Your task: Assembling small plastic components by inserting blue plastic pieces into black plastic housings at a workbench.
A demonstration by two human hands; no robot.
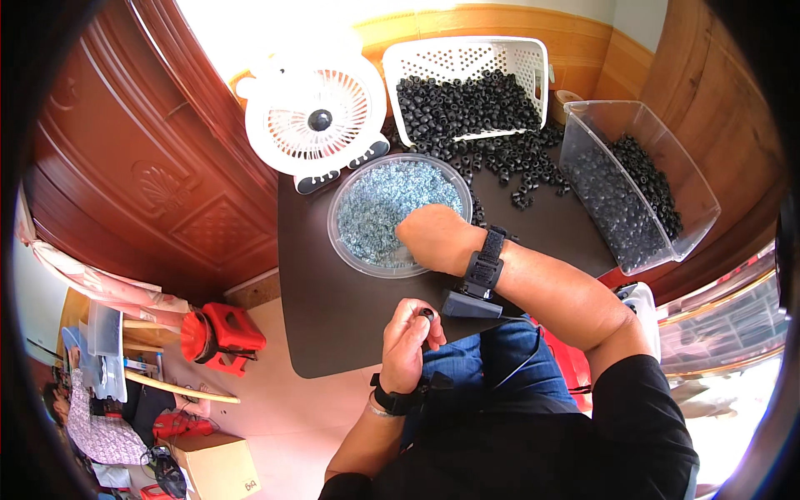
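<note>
Head view: one black ring-shaped piece [427,313] in hand, heaps more around

So, progress as far as I can judge: that one piece is at the left hand's fingertips, near the lower edge of the dark table [325,321], around lower centre of the frame. Loads of similar black parts [467,104] fill the white perforated basket [537,62] at upper centre and spill out below it, and the clear plastic bin [698,190] at right has a big batch too. Which lot is finished and which is waiting? Can't tell (they all look alike from up here). The round clear tub [332,221] near the middle has plenty of tiny bluish bits [375,196], so those aren't running out.

Pose-wise, the left hand [412,337] comes up from the bottom, fingers curled, thumb and fingers closed on the piece. The right forearm [558,287] slants in from lower right, and the right hand [442,239] tips into the tub, back of the hand up. Its fingertips are hidden, so no clue how open its grip is or whether it's got anything.
</note>
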